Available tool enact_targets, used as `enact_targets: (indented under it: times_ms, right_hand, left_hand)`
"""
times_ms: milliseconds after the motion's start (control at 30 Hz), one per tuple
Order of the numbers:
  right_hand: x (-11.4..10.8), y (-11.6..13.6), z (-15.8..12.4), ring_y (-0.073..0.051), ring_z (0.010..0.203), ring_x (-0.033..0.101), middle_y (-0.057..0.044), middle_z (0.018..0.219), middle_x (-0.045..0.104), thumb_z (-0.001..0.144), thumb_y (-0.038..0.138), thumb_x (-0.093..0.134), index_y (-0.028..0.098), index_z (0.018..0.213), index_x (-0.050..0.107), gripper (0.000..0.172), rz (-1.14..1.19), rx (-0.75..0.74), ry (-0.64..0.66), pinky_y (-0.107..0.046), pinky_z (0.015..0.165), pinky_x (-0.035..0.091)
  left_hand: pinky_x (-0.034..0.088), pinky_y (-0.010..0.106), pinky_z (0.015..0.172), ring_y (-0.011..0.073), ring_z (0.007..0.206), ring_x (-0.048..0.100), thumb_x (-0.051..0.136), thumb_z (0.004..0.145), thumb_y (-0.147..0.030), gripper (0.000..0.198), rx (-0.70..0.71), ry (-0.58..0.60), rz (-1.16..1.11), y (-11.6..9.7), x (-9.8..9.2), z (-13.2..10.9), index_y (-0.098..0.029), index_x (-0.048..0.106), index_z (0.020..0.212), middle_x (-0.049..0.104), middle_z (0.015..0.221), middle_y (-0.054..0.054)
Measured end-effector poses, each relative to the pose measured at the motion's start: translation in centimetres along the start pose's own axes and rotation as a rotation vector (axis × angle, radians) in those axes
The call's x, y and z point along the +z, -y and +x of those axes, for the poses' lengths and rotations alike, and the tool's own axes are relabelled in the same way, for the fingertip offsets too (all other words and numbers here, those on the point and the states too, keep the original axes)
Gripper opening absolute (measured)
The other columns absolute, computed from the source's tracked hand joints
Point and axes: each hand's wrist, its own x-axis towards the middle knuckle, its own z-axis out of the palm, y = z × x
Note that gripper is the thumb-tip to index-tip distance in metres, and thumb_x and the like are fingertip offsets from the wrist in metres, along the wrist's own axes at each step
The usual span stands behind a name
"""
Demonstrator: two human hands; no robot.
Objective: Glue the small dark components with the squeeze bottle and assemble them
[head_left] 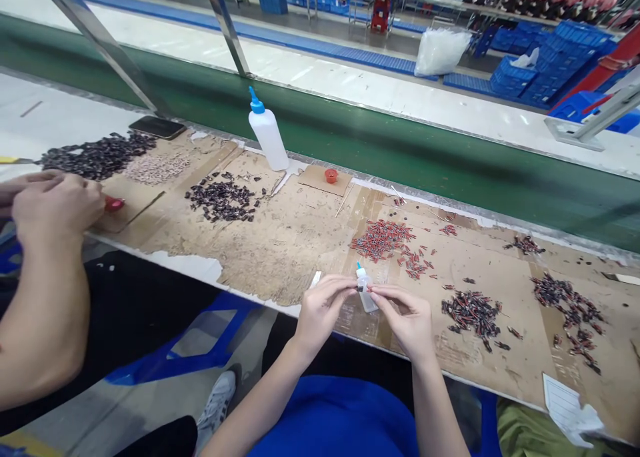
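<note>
My left hand [323, 307] and my right hand [407, 317] meet over the near edge of the cardboard-covered bench [280, 243]. Both pinch a small dark part [361, 287] between their fingertips. A small clear bottle with a blue tip [367, 291] stands right behind the fingers. A heap of small red parts [383, 238] lies just beyond my hands. A pile of dark parts [473, 313] lies to the right of my right hand.
A co-worker's hands [53, 207] work at the far left near dark parts [97, 155] and a phone [157, 127]. A white squeeze bottle [269, 133], a red cap [331, 175], another dark pile [223, 200] and a green conveyor belt [400, 150] lie beyond.
</note>
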Motion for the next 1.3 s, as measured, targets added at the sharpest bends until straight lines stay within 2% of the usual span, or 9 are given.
enact_targets:
  times_ms: [167, 433, 567, 700, 900, 1067, 1300]
  right_hand:
    - [0.6, -0.2, -0.4, -0.023, 0.068, 0.074, -0.006, 0.075, 0.077, 0.065, 0.031, 0.079, 0.02, 0.075, 0.077, 0.016, 0.105, 0.134, -0.154, -0.035, 0.068, 0.062]
    - [0.0, -0.4, -1.0, -0.024, 0.072, 0.074, -0.007, 0.078, 0.077, 0.064, 0.036, 0.08, 0.019, 0.074, 0.078, 0.02, 0.155, 0.274, -0.162, -0.036, 0.071, 0.063]
    - [0.0, -0.7, -1.1, -0.024, 0.071, 0.074, -0.007, 0.078, 0.077, 0.063, 0.038, 0.08, 0.019, 0.073, 0.077, 0.021, 0.197, 0.29, -0.17, -0.036, 0.07, 0.062]
    - [-0.1, -1.0, -1.3, -0.023, 0.074, 0.073, -0.006, 0.08, 0.077, 0.066, 0.035, 0.079, 0.02, 0.074, 0.077, 0.017, 0.195, 0.243, -0.16, -0.035, 0.072, 0.062]
    - [-0.4, -1.0, -1.6, -0.02, 0.077, 0.072, -0.004, 0.079, 0.076, 0.072, 0.024, 0.074, 0.022, 0.074, 0.076, 0.004, 0.138, 0.068, -0.151, -0.033, 0.076, 0.06]
    - [-0.6, -0.9, -1.6, -0.019, 0.075, 0.072, -0.004, 0.079, 0.076, 0.075, 0.02, 0.072, 0.022, 0.076, 0.076, 0.005, 0.092, -0.031, -0.131, -0.032, 0.074, 0.06]
    - [-1.0, -0.6, -1.9, -0.018, 0.073, 0.07, -0.005, 0.078, 0.075, 0.079, 0.022, 0.07, 0.022, 0.078, 0.076, 0.006, 0.0, -0.09, -0.103, -0.031, 0.07, 0.059]
  left_hand:
    - [0.058, 0.033, 0.08, 0.02, 0.087, 0.069, 0.062, 0.089, -0.026, 0.014, 0.007, -0.026, -0.019, -0.5, 0.8, -0.1, -0.023, 0.075, 0.093, 0.076, 0.09, 0.005]
    - [0.058, 0.032, 0.077, 0.0188, 0.082, 0.069, 0.064, 0.087, -0.021, 0.011, -0.003, -0.057, -0.061, -0.5, 2.4, -0.3, -0.02, 0.075, 0.088, 0.075, 0.084, 0.006]
    - [0.058, 0.029, 0.075, 0.0174, 0.08, 0.069, 0.066, 0.085, -0.019, 0.01, -0.014, -0.061, -0.123, -1.0, 2.7, -0.3, -0.021, 0.075, 0.086, 0.074, 0.083, 0.005]
    - [0.058, 0.027, 0.075, 0.0168, 0.079, 0.07, 0.069, 0.081, -0.018, 0.008, -0.116, -0.026, -0.213, -1.1, 2.8, -0.4, -0.021, 0.076, 0.083, 0.074, 0.083, 0.004]
    - [0.056, 0.028, 0.081, 0.018, 0.084, 0.07, 0.072, 0.077, -0.018, 0.009, -0.265, 0.058, -0.329, -1.1, 2.6, -0.4, -0.02, 0.078, 0.083, 0.075, 0.083, 0.005]
    - [0.056, 0.029, 0.082, 0.0188, 0.084, 0.07, 0.071, 0.077, -0.019, 0.009, -0.265, 0.072, -0.298, -1.7, 2.5, -0.3, -0.019, 0.078, 0.083, 0.075, 0.084, 0.006]
    - [0.056, 0.03, 0.08, 0.0186, 0.082, 0.07, 0.067, 0.078, -0.019, 0.008, -0.233, 0.085, -0.207, -2.6, 2.4, -0.1, -0.018, 0.074, 0.082, 0.074, 0.084, 0.006]
